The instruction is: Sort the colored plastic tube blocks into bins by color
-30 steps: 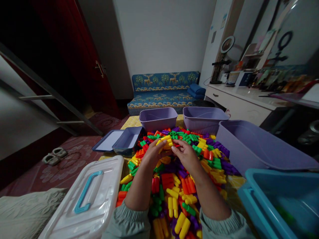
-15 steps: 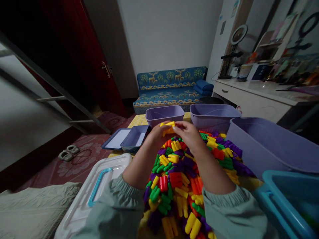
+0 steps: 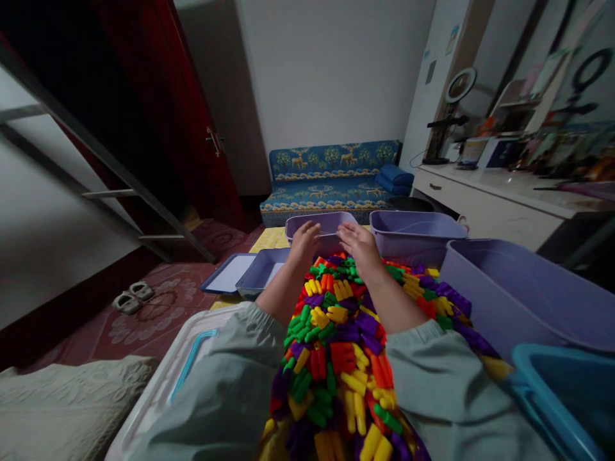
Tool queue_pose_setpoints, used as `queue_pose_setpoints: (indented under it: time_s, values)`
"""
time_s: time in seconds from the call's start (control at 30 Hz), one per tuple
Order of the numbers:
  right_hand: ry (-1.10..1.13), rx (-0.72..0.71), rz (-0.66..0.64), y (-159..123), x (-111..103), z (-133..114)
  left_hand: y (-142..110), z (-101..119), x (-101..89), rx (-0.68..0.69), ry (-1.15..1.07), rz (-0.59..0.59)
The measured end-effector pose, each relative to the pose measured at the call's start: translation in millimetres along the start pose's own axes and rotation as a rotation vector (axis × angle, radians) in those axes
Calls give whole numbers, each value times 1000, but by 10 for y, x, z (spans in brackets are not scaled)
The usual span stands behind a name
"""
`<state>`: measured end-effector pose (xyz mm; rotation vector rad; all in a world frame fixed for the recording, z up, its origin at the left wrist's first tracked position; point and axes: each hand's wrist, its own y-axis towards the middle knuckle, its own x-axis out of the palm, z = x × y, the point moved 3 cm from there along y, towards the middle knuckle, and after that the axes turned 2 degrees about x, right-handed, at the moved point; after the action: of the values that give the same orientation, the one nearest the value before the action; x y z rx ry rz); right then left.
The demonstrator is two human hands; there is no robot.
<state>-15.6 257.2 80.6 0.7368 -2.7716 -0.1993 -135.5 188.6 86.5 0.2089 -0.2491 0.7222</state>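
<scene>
My left hand (image 3: 305, 243) is at the near left side of a purple bin (image 3: 294, 225), its fingers stretched out and holding nothing visible. Opposite it, my right hand (image 3: 359, 248) reaches to the same bin's near right side with fingers extended and apart. The two palms roughly face each other with a gap between them. Most of the bin's inside is hidden from this angle. Below my wrists spreads a big heap of plastic building pieces (image 3: 343, 355) in red, yellow, green, purple and orange.
Two more purple bins (image 3: 418, 240), (image 3: 519, 294) stand right of the heap, with a blue bin (image 3: 542, 390) nearer. At left lie a shallow blue-grey tray (image 3: 262, 272), its lid (image 3: 228, 274) and a white lid (image 3: 192, 339). A patterned sofa (image 3: 331, 186) stands behind.
The yellow pieces my hands held together half a second ago are no longer in them. My hands have moved apart and their fingers have opened above the purple bin.
</scene>
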Motion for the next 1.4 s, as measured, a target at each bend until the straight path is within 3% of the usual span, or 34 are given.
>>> queue_pose_setpoints:
  time_s: [0.2, 0.4, 0.67, 0.83, 0.93, 1.17, 1.33, 1.4]
  values:
    - [-315, -74, -25, -535, -531, -55, -726, -246, -99, 76, 368, -246]
    - [-717, -51, -85, -904, -886, 0, -1173, -227, -187, 315, 1002, -259]
    - [-1204, 51, -192, -1055, -924, -126, -1358, -386, -168, 376, 1159, -418]
    - [-1311, 54, -443, -1178, -812, -57, -1393, -371, -157, 391, 1176, -506]
    - [-1387, 41, -500, -1230, -716, 23, -1389, -371, -162, 382, 1190, -503]
    - [-1395, -6, -369, -1174, -629, 32, -1338, -484, -150, 364, 1294, -368]
    - [-1351, 34, -54, -1037, -805, -40, -1330, -527, -154, 360, 1273, -387]
    - [-1375, 44, -13, -1010, -863, -16, -1332, -524, -151, 370, 1253, -397]
